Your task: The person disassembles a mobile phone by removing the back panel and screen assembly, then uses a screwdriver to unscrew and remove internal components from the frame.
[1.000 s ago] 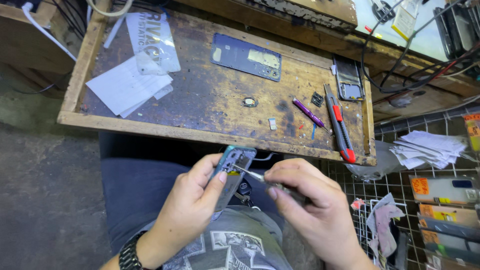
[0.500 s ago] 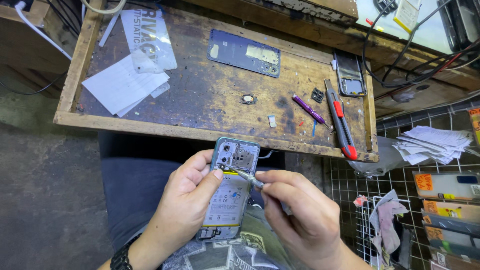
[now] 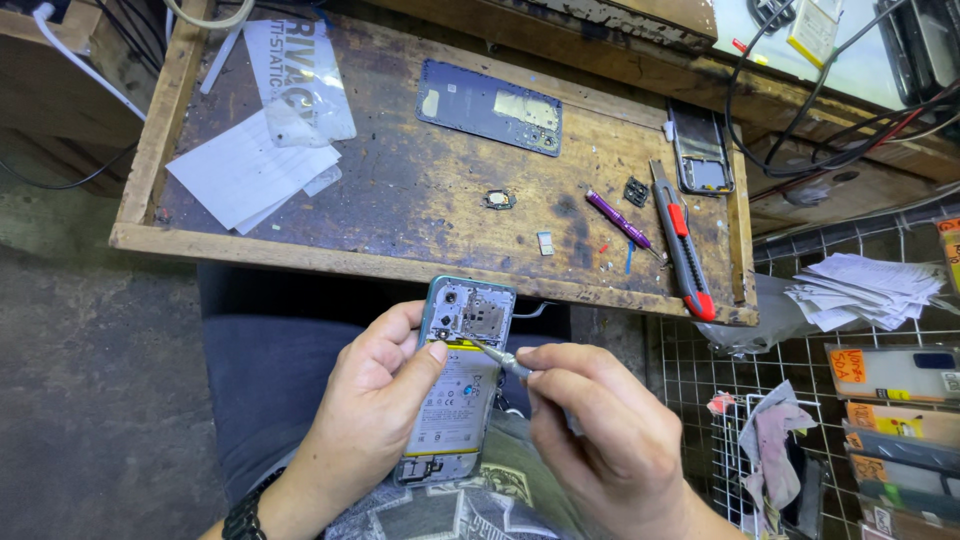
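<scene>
1. Scruffy wooden bench (image 3: 400, 240) up top, cables behind it, wire racks of phone cases off to the right. On the bench, well beyond the fingers: a dark back cover (image 3: 490, 105), a purple driver (image 3: 620, 220), a red-and-grey knife (image 3: 682, 240), some white papers (image 3: 240, 170) and a small loose part (image 3: 498, 199).

2. The phone (image 3: 455, 385) is over the lap, below the bench edge, back off, battery and board showing.

3. Left hand (image 3: 375, 400) is wrapped round the phone's left edge, thumb pressed on the top of the battery. Firm hold.

4. Right hand (image 3: 600, 440) has its fingers (image 3: 560, 385) pinched shut on a thin metal tool (image 3: 500, 358). Tip sits just right of the left thumb, where the battery meets the board.

5. Looks to me like mid-teardown, working a screw or connector at that spot. Can't tell which, too small.

6. Next bit probably needs a steady tip, light pressure, and the left hand keeping the phone from twisting. A slip there could nick the battery.
</scene>
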